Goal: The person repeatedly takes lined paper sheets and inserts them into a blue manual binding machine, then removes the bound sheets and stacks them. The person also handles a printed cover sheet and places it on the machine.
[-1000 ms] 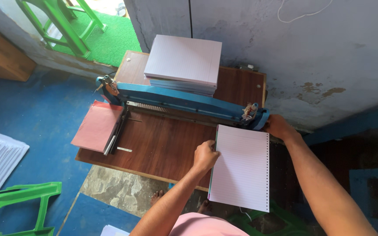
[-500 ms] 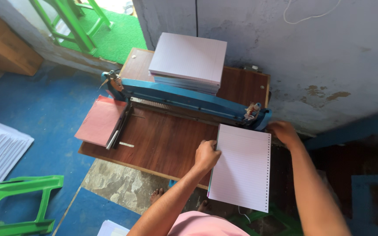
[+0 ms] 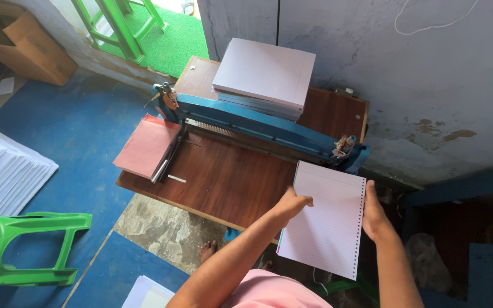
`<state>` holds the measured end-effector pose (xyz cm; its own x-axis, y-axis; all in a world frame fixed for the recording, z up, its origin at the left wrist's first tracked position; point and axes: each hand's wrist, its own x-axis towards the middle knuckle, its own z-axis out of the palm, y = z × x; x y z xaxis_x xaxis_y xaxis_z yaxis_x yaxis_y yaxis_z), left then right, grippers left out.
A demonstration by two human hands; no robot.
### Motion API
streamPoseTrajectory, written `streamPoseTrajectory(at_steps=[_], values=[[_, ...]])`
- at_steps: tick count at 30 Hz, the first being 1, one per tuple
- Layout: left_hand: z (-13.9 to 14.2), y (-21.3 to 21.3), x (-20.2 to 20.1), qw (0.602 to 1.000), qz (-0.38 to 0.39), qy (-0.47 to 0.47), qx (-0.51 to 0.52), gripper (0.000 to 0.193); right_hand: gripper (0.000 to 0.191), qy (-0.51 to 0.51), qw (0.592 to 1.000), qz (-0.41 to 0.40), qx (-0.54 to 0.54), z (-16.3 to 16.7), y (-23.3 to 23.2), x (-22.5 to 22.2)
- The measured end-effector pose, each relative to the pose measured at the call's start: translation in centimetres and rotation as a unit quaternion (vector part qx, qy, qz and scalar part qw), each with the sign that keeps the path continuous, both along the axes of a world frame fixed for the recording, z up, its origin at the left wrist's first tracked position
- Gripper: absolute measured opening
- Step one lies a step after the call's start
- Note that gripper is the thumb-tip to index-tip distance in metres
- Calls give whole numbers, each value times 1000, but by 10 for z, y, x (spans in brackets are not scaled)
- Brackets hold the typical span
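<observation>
Here both hands (left hand (image 3: 292, 204), right hand (image 3: 374, 215)) grip the punched paper sheaf (image 3: 327, 219).

Count: 2 hands, left hand (image 3: 292, 203) and right hand (image 3: 375, 215); 1 punched ruled sheet stack (image 3: 327, 219) lower right; 1 paper stack (image 3: 265, 76) top centre; 1 blue punching machine (image 3: 258, 122); 1 pink pad (image 3: 146, 145) left; 1 cardboard box (image 3: 27, 48) upper left.

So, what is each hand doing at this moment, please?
Left hand: closed on the left edge of the punched paper stack.
Right hand: gripping its punched right edge.
</observation>
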<state>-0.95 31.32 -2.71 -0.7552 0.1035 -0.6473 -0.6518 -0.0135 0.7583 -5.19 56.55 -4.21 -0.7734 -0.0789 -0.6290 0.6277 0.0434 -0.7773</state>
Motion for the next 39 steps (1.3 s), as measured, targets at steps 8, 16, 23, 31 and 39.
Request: streamPoseTrajectory(at_steps=[8, 16, 23, 31, 39], values=[[0, -1, 1, 1000, -23, 3, -16, 95, 105, 4, 999, 23, 36, -1, -11, 2], [1, -28, 2, 1000, -24, 12, -1, 75, 91, 127, 976, -110, 141, 7, 0, 0], [0, -104, -11, 990, -28, 137, -25, 65, 29, 364, 836, -190, 364, 69, -58, 26], [31, -248, -30, 983, -14, 179, -35, 45, 17, 421, 842, -97, 323, 107, -214, 15], [15, -430, -56, 987, -8, 157, -23, 28, 16, 409, 866, -35, 286, 93, -338, -10]])
